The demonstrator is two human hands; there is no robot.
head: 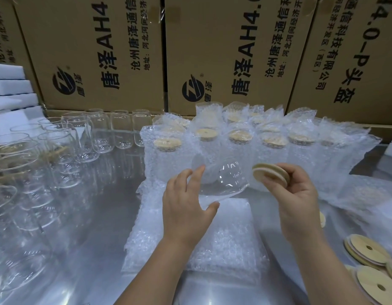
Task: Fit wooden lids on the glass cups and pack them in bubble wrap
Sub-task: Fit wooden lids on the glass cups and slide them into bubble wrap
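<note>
My left hand [186,201] grips a glass cup [223,180] tilted above the bubble wrap [223,236] on the worktop [91,216]; my right hand [298,194] pinches a wooden lid [270,175] beside its mouth. I'd square the lid to the rim, then press evenly.

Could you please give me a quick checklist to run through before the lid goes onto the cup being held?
1. Glass cup secured in the left hand: ok, fingers wrap it, tilted sideways.
2. Wooden lid in the right hand: ok, pinched at its edge.
3. Lid aligned with the cup mouth: not ok, it sits apart, beside the cup.
4. Cup free of cracks: cannot tell.
5. Bubble wrap bags ready below the hands: ok.
6. Spare lids at hand: ok.
</note>
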